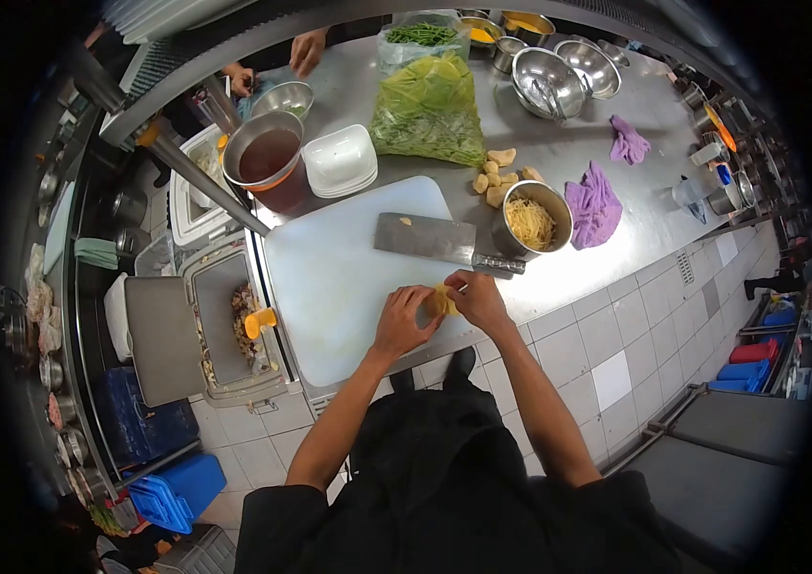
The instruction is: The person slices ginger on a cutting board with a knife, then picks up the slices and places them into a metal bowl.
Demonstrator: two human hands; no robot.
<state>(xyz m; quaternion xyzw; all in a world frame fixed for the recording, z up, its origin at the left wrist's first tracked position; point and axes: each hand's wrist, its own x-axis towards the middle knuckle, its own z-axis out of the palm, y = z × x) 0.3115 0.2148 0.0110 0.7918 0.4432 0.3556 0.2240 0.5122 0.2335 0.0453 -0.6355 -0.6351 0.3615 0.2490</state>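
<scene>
Both my hands are over the near right edge of the white cutting board (329, 277). A pale yellow piece of what looks like ginger (443, 300) is between them. My left hand (404, 320) curls its fingers and thumb around its left side. My right hand (478, 300) pinches it from the right. A cleaver (425, 237) lies flat on the board beyond my hands, its handle pointing right and a small scrap on its blade. Just past the handle stands a steel pot (564, 222) of thin yellow shreds. Several peeled ginger-like chunks (495, 179) lie behind the pot.
Purple cloths (594, 206) lie right of the pot. A bag of greens (428, 110), stacked white dishes (341, 161) and a container of reddish liquid (268, 158) stand behind the board. An open scrap bin (197, 287) is at left. Another person's hand (308, 52) shows across the table.
</scene>
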